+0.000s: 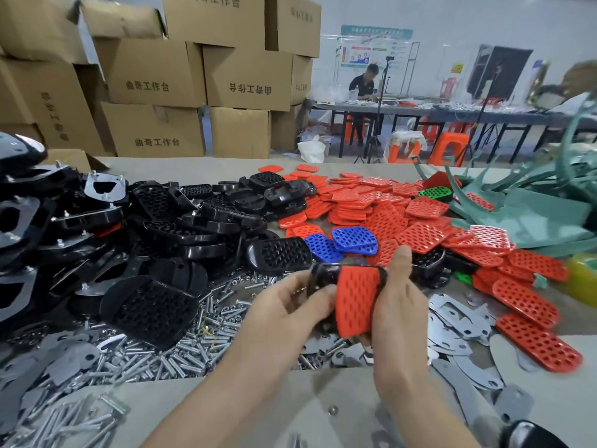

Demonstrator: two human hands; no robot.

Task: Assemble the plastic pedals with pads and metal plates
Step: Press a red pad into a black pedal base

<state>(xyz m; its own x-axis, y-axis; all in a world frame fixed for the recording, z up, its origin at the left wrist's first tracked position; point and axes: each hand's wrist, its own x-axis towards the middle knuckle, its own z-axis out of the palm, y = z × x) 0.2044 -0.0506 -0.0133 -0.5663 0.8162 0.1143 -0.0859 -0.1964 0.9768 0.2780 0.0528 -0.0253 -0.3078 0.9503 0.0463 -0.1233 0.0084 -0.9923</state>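
From the head view, a black plastic pedal (318, 277) is held in the air just above the grey worktop (316, 392), at the middle of the scene, with a red perforated plastic pad (355, 300) lying over its face. The left hand (287, 310) grips the pedal's left end, its fingers (323, 294) curled round the dark rim. The right hand (399, 305) clasps the right side, thumb pressed along the pad's edge and the other fingers wrapped beneath, out of sight.

Under and around the hands lies a spread of loose silver bolts and nuts (193, 345). Flat grey metal plates (458, 321) lie to the right of the hands and along the near edge. A large heap of black perforated pedals (193, 221) fills the left side, some with metal plates already on them. Behind the hands are two blue perforated pads (353, 240), and beyond them a wide heap of red pads (387, 205) with one green pad (434, 193) near its far edge. Teal plastic offcuts (533, 208) are piled at the right.

Stacked brown cardboard boxes (155, 76) stand behind the worktop. Farther back a seated person (365, 82) works at a long table, near orange plastic stools (449, 147).
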